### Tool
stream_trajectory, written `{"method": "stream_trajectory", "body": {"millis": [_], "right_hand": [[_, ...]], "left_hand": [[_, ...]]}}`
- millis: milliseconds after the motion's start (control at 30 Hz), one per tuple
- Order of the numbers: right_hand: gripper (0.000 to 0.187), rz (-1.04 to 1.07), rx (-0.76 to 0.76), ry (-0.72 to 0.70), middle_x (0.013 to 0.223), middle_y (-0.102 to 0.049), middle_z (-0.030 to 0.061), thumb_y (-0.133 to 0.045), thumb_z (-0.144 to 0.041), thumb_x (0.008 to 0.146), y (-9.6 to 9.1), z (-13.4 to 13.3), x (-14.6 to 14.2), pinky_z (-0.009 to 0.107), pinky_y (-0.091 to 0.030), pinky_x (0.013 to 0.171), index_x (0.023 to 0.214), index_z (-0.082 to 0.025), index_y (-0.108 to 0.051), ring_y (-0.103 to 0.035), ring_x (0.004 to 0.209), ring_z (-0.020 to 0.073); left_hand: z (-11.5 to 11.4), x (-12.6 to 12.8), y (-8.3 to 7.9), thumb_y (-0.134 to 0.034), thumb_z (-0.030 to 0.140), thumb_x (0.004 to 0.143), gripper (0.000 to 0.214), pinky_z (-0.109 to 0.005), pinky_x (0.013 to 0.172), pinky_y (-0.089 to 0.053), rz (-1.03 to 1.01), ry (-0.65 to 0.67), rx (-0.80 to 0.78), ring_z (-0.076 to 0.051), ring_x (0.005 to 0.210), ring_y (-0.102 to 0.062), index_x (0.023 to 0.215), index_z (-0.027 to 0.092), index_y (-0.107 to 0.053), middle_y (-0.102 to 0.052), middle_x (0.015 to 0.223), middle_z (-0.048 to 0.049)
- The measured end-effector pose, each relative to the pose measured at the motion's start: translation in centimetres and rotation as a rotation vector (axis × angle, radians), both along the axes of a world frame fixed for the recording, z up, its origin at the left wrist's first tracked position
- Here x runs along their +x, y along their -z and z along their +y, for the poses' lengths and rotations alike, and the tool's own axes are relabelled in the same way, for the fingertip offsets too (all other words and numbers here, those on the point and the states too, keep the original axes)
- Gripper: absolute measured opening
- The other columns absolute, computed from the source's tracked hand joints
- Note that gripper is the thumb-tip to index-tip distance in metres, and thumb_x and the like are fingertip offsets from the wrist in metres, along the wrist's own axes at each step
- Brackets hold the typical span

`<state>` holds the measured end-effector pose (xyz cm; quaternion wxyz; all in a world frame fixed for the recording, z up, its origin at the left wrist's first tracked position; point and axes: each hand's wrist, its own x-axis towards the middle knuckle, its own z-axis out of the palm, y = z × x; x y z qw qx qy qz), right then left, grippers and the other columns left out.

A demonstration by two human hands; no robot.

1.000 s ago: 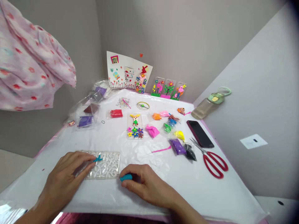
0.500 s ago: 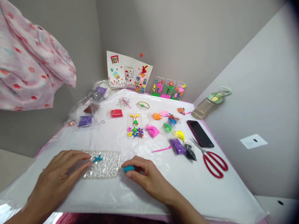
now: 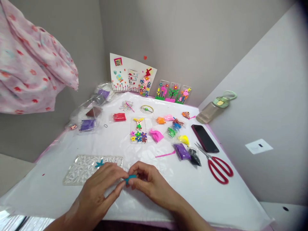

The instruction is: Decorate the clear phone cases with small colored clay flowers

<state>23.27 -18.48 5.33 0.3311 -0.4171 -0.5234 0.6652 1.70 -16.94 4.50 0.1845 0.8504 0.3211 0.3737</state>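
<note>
Between my two hands is a small lump of teal modelling clay (image 3: 130, 178). My right hand (image 3: 150, 179) grips it with thumb and fingers curled round it. The thumb and fingertips of my left hand (image 3: 102, 183) pinch its left end. Behind my left hand lies a clear patterned phone case (image 3: 79, 170), flat on the table and partly covered by that hand. A teal clay flower shape (image 3: 99, 164) rests on the case, its lower right side close to my left fingers.
Beyond my hands lies a clear case with a clay rabbit and flowers (image 3: 138, 131). Clay packets, such as a pink one (image 3: 156, 135) and a purple one (image 3: 182, 151), lie right of it. Red-handled scissors (image 3: 220, 170), a phone (image 3: 205, 138) and a bottle (image 3: 213, 107) are at the right.
My left hand has moved right, off the patterned case and over to the teal clay in my right hand. Both hands now hold the clay.
</note>
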Motion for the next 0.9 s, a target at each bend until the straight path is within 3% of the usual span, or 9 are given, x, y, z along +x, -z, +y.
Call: {"method": "stream_trajectory", "body": {"millis": [200,333,467,567,667,800,900], "right_hand": [[0.022,-0.024,0.028,0.018,0.086,-0.064,-0.0012,-0.076,-0.036,0.091,0.0,0.1,-0.1,0.022,-0.039,0.071,0.099,-0.018,-0.069,-0.052,0.078,0.0109],[0.019,-0.095,0.059,0.012,0.084,-0.064,-0.0018,-0.076,-0.034,0.091,0.0,0.0,0.0,0.021,-0.039,0.069,0.098,-0.017,-0.070,-0.051,0.076,0.0104],[0.032,-0.006,-0.019,-0.052,0.080,-0.064,-0.0017,-0.083,-0.041,0.085,-0.2,-0.1,0.1,0.022,-0.040,0.069,0.096,-0.016,-0.067,-0.053,0.072,0.0097],[0.043,0.123,-0.120,-0.097,0.079,-0.067,0.0004,-0.088,-0.048,0.079,-0.6,0.0,0.1,0.023,-0.043,0.069,0.092,-0.015,-0.063,-0.057,0.068,0.0097],[0.044,0.165,-0.165,-0.083,0.080,-0.069,0.0017,-0.087,-0.050,0.079,-0.8,0.1,0.2,0.023,-0.046,0.069,0.091,-0.015,-0.063,-0.060,0.068,0.0095],[0.045,0.161,-0.167,-0.024,0.081,-0.071,0.0020,-0.087,-0.051,0.079,-0.9,0.3,0.2,0.022,-0.046,0.068,0.093,-0.015,-0.064,-0.062,0.069,0.0096],[0.045,0.167,-0.162,-0.004,0.080,-0.071,0.0018,-0.087,-0.051,0.079,-0.9,0.5,0.1,0.022,-0.045,0.066,0.093,-0.016,-0.063,-0.061,0.067,0.0090]], "left_hand": [[-0.6,-0.1,0.9,-0.061,0.019,0.096,0.018,-0.030,0.099,-0.051,0.017,-0.078,0.031,-0.019,0.098,-0.072,0.111,0.030,-0.064,-0.077,0.102,0.0031],[-0.7,0.4,1.2,-0.059,0.017,0.094,0.014,-0.032,0.097,-0.052,0.004,-0.097,0.006,-0.018,0.089,-0.071,0.100,0.028,-0.064,-0.074,0.089,0.0038],[-0.3,0.5,0.7,-0.058,0.016,0.092,0.013,-0.026,0.089,-0.053,-0.040,-0.135,-0.011,-0.015,0.081,-0.069,0.090,0.027,-0.063,-0.070,0.081,0.0055],[0.1,-0.6,0.3,-0.062,0.025,0.092,0.007,-0.020,0.074,-0.055,-0.091,-0.226,-0.093,-0.014,0.080,-0.071,0.089,0.028,-0.066,-0.072,0.083,0.0052],[0.3,-2.2,0.2,-0.066,0.041,0.092,0.013,-0.018,0.074,-0.059,-0.123,-0.302,-0.242,-0.015,0.082,-0.076,0.091,0.030,-0.073,-0.078,0.089,0.0049],[0.0,-3.7,1.0,-0.068,0.056,0.092,0.024,-0.017,0.072,-0.063,-0.128,-0.304,-0.435,-0.018,0.084,-0.080,0.095,0.036,-0.081,-0.083,0.095,0.0049],[-0.1,-4.5,2.1,-0.065,0.054,0.094,0.026,-0.020,0.076,-0.065,-0.140,-0.249,-0.491,-0.021,0.093,-0.080,0.100,0.037,-0.083,-0.083,0.105,0.0025]]}}
